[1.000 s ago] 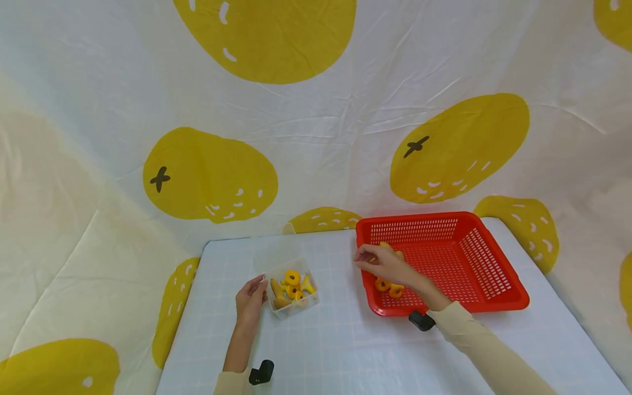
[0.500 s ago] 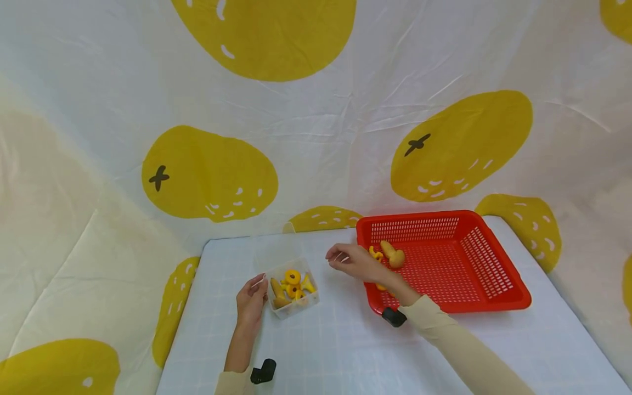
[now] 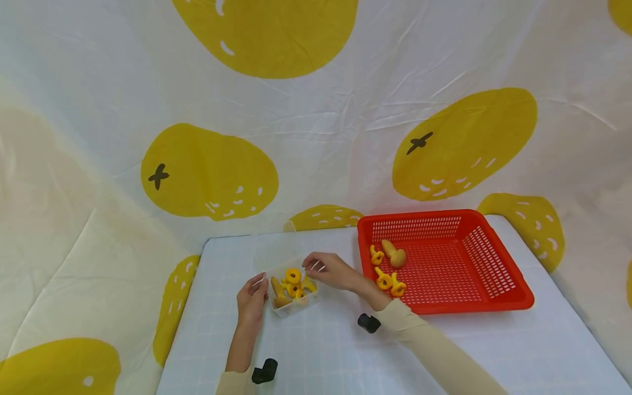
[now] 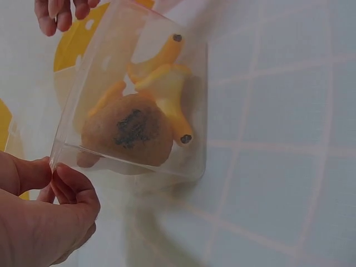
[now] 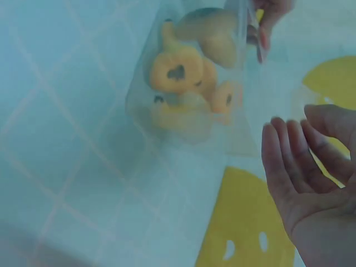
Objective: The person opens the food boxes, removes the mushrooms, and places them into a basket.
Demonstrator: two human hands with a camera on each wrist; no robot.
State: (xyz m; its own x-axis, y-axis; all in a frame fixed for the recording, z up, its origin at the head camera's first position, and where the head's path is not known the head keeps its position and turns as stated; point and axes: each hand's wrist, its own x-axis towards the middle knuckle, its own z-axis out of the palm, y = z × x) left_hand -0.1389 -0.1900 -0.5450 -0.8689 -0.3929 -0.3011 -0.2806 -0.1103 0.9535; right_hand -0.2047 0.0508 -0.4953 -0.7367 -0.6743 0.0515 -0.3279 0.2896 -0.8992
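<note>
A small clear plastic box [image 3: 296, 310] stands on the left half of the table, its see-through lid [image 3: 276, 249] folded open behind it. Inside lie several orange toy mushrooms [image 3: 293, 275] and a tan toy mushroom [image 3: 277, 292], whose brown cap [image 4: 139, 130] presses close to the wall in the left wrist view. My left hand [image 3: 251, 302] pinches the box's left rim between thumb and fingers. My right hand [image 3: 337, 272] hovers at the right rim; in the right wrist view its fingers [image 5: 300, 150] are relaxed and bent, with nothing held.
A red perforated basket [image 3: 518, 299] stands on the right side of the table. Near its left end lie a tan mushroom [image 3: 396, 257] and several orange mushrooms [image 3: 384, 281]. A white curtain [image 3: 336, 115] with yellow fruit prints hangs behind the table.
My right hand has moved left from over the red basket to the box's right rim, uncovering the mushrooms in the basket. The left hand has stayed at the box.
</note>
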